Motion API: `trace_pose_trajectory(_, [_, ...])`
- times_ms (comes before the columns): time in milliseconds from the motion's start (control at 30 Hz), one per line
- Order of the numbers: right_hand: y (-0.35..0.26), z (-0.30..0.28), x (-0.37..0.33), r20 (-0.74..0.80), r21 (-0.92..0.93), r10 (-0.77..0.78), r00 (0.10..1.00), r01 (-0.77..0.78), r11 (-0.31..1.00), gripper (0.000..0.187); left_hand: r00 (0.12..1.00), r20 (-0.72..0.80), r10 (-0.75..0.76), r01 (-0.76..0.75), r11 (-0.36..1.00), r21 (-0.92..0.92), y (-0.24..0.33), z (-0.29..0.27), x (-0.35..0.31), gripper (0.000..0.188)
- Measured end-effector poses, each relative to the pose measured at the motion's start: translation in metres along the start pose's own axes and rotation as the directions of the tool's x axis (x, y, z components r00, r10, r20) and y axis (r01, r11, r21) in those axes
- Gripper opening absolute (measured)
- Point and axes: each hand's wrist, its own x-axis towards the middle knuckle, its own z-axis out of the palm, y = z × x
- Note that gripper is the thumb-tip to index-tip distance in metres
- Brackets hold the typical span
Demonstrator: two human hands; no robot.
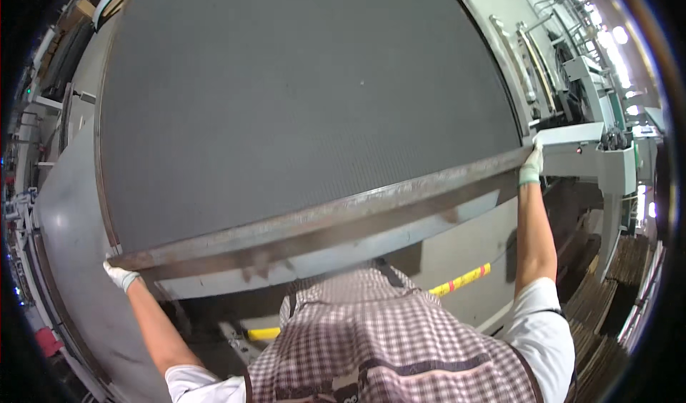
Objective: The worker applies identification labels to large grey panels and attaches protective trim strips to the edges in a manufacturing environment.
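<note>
A long, scuffed metal beam runs across in front of me, its right end higher in the view than its left. Beyond it stretches a wide dark grey surface with fine lines, bordered by narrow metal edges. My left hand, in a white glove, grips the beam's left end at the near left corner. At the near right corner, my right hand, gloved in white with a pale green cuff, is closed round the other end. The fingers of both hands are partly hidden. Both arms are spread wide.
A light grey machine housing stands just right of my right hand. Stacked brown cardboard sheets are at the lower right. A yellow bar with red marks lies low beyond my checked apron. Grey floor shows at left.
</note>
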Motion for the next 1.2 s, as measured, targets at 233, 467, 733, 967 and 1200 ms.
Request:
trace_pose_trajectory(233, [-0.021, 0.046, -0.027, -0.022, 0.057, 0.058, 0.998, -0.057, 0.997, 0.078, 1.0, 0.027, -0.002, 0.004, 0.996, -0.087, 0.012, -0.004, 0.01, 0.062])
trace_pose_trajectory(467, [-0.037, -0.13, -0.082, 0.463, 0.18, 0.326, 0.824, -0.448, 0.876, 0.03, 0.99, 0.105, -0.093, 0.112, 0.975, -0.194, -0.03, -0.147, -0.083, 0.068])
trace_pose_trajectory(733, [0.045, -0.272, -0.071, 0.547, -0.071, 0.587, 0.597, -0.665, 0.743, 0.023, 0.48, 0.488, -0.729, 0.813, 0.579, 0.065, -0.287, -0.076, -0.391, 0.079])
trace_pose_trajectory(967, [0.065, -0.232, -0.136, 0.713, -0.458, 0.645, 0.275, -0.513, 0.726, 0.049, 0.433, 0.44, -0.787, 0.879, 0.477, -0.013, -0.379, 0.021, -0.474, 0.049])
trace_pose_trajectory(1200, [0.202, -0.164, -0.124, 0.714, -0.542, 0.63, 0.307, -0.328, 0.774, 0.048, 0.349, 0.55, -0.759, 0.63, 0.624, 0.461, -0.389, 0.079, -0.554, 0.027])
